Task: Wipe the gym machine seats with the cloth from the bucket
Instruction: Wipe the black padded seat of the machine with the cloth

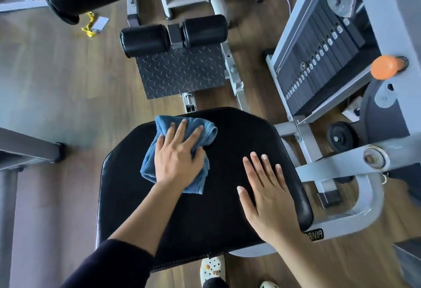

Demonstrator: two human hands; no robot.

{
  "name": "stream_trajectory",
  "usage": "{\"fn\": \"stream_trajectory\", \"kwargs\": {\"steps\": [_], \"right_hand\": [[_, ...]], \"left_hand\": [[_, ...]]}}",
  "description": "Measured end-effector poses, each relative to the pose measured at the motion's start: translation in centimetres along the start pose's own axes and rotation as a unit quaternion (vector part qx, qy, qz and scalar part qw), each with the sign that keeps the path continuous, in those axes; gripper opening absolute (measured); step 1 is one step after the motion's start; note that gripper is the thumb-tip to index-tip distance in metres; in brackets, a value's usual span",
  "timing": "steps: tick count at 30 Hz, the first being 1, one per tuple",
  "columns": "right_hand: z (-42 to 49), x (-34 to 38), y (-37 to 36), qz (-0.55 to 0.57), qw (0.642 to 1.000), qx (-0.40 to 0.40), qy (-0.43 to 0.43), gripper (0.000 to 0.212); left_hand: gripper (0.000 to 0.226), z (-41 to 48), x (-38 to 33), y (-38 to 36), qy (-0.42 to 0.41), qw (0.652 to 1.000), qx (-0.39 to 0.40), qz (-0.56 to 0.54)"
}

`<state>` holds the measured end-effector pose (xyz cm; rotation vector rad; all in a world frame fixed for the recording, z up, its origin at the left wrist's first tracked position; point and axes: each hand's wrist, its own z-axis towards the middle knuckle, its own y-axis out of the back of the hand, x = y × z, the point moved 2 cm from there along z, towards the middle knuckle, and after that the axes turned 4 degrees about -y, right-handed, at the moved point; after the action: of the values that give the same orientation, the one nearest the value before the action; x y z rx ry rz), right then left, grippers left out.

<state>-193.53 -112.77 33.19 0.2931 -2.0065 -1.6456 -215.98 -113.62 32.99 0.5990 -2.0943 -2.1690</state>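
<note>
The left hand (pixel 177 157) lies flat with fingers spread, pressing the blue cloth (pixel 205 131) onto the seat (pixel 216 214). The right hand (pixel 266 196) rests flat on bare seat to the right of the cloth, fingers straight, holding nothing. I recommend even pressure and overlapping strokes toward the right hand, then lifting that hand to wipe beneath it.

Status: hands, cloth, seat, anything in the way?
Left hand flat, pressing blue cloth on seat, far left. Right hand flat on seat's right side, the only thing in cloth's path.
</note>
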Motion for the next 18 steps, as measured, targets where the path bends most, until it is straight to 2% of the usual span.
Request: {"fn": "stream_trajectory", "kwargs": {"steps": [2,3,6,8,9,12,15,16,18], "right_hand": [[0.0,-0.1,0.2,0.005,1.0,0.002,0.004,0.058],[-0.1,-0.1,0.3,0.01,1.0,0.002,0.004,0.058],[-0.1,-0.3,0.5,0.025,1.0,-0.003,0.0,0.057],[-0.2,-0.4,0.7,0.022,1.0,-0.015,-0.007,0.056],[-0.3,-0.6,0.8,0.016,1.0,-0.02,-0.016,0.056],[-0.4,-1.7,0.9,0.0,0.998,-0.027,-0.063,0.058],[-0.7,-2.7,1.0,-0.008,0.996,-0.026,-0.085,0.06],[-0.8,-2.8,1.2,-0.014,0.996,-0.026,-0.086,0.061],[-1.0,-3.3,1.5,-0.028,0.995,-0.031,-0.093,0.061]], "left_hand": [[0.05,-1.4,0.2,-0.1,-0.068,0.998,0.0,-0.002],[0.049,-1.8,0.9,0.1,-0.077,0.997,0.003,-0.002],[0.053,0.4,2.1,0.3,-0.009,1.0,0.0,0.005],[0.054,2.7,0.5,-0.4,0.036,0.999,0.008,0.013],[0.053,3.4,-0.9,-0.8,0.033,0.999,0.016,0.015],[0.051,2.9,-4.4,-1.4,-0.074,0.997,0.034,-0.003],[0.049,0.6,-3.8,-1.0,-0.181,0.982,0.038,-0.024],[0.049,0.7,-2.9,-0.9,-0.182,0.982,0.038,-0.032],[0.051,1.9,-2.3,-0.8,-0.134,0.99,0.031,-0.033]]}}
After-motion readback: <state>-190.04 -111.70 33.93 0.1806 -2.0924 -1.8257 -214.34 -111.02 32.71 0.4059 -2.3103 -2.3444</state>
